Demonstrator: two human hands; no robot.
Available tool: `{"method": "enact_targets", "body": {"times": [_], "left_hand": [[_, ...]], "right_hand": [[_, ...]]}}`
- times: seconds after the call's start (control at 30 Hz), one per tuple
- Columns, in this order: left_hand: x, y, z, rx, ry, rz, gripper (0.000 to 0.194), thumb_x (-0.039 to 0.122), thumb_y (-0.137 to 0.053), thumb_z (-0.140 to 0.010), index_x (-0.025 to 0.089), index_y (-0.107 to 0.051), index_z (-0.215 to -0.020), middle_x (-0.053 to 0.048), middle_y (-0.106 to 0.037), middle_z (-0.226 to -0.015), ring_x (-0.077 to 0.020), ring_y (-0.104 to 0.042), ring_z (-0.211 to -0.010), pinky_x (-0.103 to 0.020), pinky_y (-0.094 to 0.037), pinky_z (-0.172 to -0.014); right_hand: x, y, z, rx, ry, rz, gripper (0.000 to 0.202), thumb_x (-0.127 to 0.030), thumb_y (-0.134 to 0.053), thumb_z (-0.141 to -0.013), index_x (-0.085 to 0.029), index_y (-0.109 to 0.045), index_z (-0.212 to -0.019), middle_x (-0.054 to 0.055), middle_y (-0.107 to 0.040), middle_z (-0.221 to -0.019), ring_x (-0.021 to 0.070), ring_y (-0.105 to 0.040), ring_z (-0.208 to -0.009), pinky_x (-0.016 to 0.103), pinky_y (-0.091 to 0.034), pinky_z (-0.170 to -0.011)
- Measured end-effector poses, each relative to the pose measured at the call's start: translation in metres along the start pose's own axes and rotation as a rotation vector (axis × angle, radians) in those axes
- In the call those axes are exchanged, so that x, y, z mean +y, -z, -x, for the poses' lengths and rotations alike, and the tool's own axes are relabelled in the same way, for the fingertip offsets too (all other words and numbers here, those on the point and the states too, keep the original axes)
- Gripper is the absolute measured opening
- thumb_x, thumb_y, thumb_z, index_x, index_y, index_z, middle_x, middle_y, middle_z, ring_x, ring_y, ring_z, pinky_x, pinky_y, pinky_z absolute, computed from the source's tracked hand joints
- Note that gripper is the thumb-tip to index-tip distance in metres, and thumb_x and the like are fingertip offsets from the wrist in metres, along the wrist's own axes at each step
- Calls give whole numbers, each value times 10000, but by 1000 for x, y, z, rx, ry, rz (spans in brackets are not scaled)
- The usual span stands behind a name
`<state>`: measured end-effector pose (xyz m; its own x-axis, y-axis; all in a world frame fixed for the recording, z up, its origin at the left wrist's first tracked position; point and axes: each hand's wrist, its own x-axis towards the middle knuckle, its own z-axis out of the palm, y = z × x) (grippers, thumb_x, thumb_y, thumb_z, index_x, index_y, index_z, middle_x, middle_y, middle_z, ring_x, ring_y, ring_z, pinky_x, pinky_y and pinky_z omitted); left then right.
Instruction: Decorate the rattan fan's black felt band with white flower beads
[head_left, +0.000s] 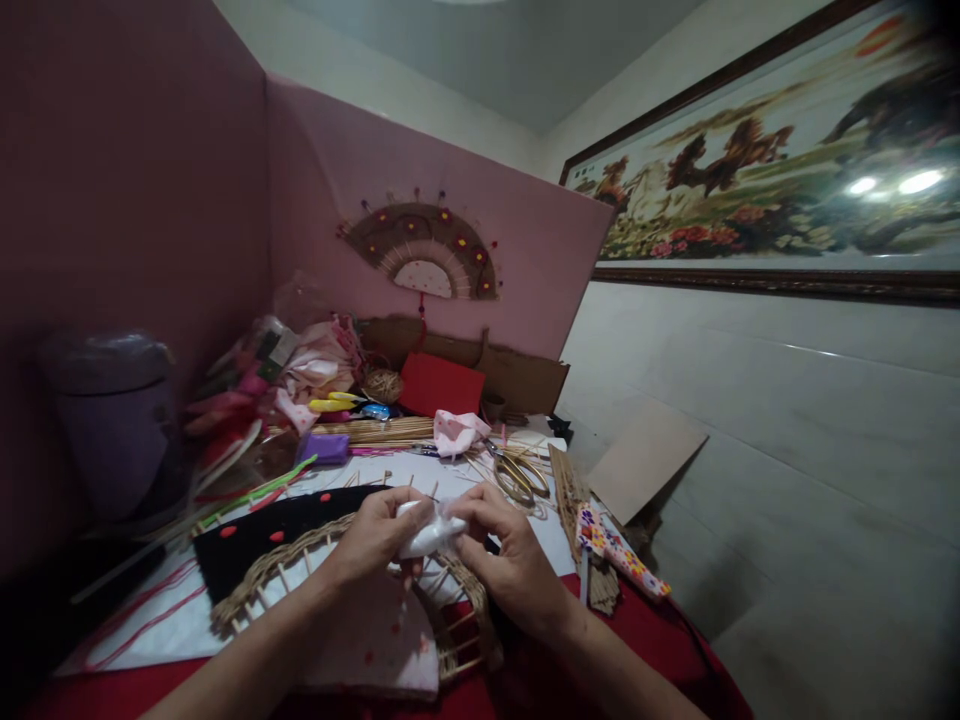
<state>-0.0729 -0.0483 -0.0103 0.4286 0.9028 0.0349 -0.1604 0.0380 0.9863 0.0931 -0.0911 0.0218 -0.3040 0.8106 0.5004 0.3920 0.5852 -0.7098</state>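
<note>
My left hand is closed on a small white packet that looks like thin plastic around something soft and white. From the other side my right hand pinches its gathered end with thumb and fingers. Below both hands lies a fan-shaped piece of thin sticks and braided twine, with a black cloth band carrying red dots along its upper edge. A pale dotted cloth covers its lower middle. My hands and forearms hide part of the fan piece.
Gold-handled scissors and a spotted pink cloth lie beyond my hands. A flower-patterned object is at right. Behind stand a red card, a purple packet and a lidded container. A finished fan hangs on the pink board.
</note>
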Motion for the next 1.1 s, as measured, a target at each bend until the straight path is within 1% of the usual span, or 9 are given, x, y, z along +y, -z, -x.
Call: {"method": "enact_targets", "body": {"times": [0.17,0.23,0.37,0.5,0.6,0.73,0.9,0.97,1.1], "left_hand": [[0,1,-2,-7,13,5,408,538,-638,-652,153,-514,-709,18,-563,-442,-111,-495,-328,-196,-377,-307],[3,0,-1,-1,16,-1,403,536,-635,-655,154,-515,-708,20,-560,-438,-112,-494,-326,-192,-367,-303],[5,-2,2,12,13,-53,402,530,-628,-663,147,-526,-729,-2,-603,-510,-109,-506,-338,-184,-356,-298],[5,-5,4,47,-9,-83,386,508,-635,-660,140,-524,-686,2,-589,-491,-95,-493,-327,-175,-343,-307],[5,-9,4,50,5,-42,384,506,-640,-655,142,-521,-684,14,-577,-474,-92,-483,-317,-177,-342,-303],[4,-12,4,70,-2,-17,393,516,-641,-651,145,-518,-690,21,-573,-464,-95,-482,-311,-177,-346,-294],[3,-11,3,132,-7,-41,389,528,-629,-656,159,-522,-716,27,-575,-467,-125,-513,-318,-186,-347,-266],[4,-10,4,147,-28,-58,384,528,-627,-657,159,-525,-691,31,-563,-443,-119,-503,-302,-179,-331,-262],[10,-9,5,181,-58,-63,380,507,-667,-622,153,-529,-637,38,-552,-412,-97,-475,-278,-165,-312,-263]], "right_hand": [[1,5,-2,-62,55,106,224,-22,-549,-725,-197,-649,-822,2,-490,-790,113,-477,-707,228,-377,-624],[0,6,-2,-72,77,135,203,-33,-542,-740,-198,-642,-803,2,-496,-788,114,-484,-704,231,-378,-626],[0,5,0,-64,78,187,112,-121,-584,-764,-205,-640,-811,-4,-494,-761,117,-482,-680,240,-365,-616],[5,2,2,-78,55,219,119,-86,-584,-747,-196,-628,-740,-9,-494,-740,114,-480,-665,241,-355,-614],[7,-1,3,-45,44,182,149,-66,-575,-744,-199,-635,-771,-5,-496,-753,119,-483,-688,239,-354,-618],[6,-10,4,33,4,142,139,-94,-579,-756,-200,-633,-828,-3,-493,-756,123,-482,-697,240,-355,-621],[4,-23,-2,107,7,141,87,-105,-556,-750,-175,-561,-699,3,-484,-736,127,-462,-691,244,-344,-612],[5,-26,-5,96,2,72,117,-132,-559,-751,-169,-522,-647,-6,-466,-698,118,-443,-655,236,-338,-587],[10,-24,-6,-17,-47,-144,162,-239,-601,-738,-165,-514,-623,-23,-444,-662,104,-418,-623,225,-345,-581]]}}
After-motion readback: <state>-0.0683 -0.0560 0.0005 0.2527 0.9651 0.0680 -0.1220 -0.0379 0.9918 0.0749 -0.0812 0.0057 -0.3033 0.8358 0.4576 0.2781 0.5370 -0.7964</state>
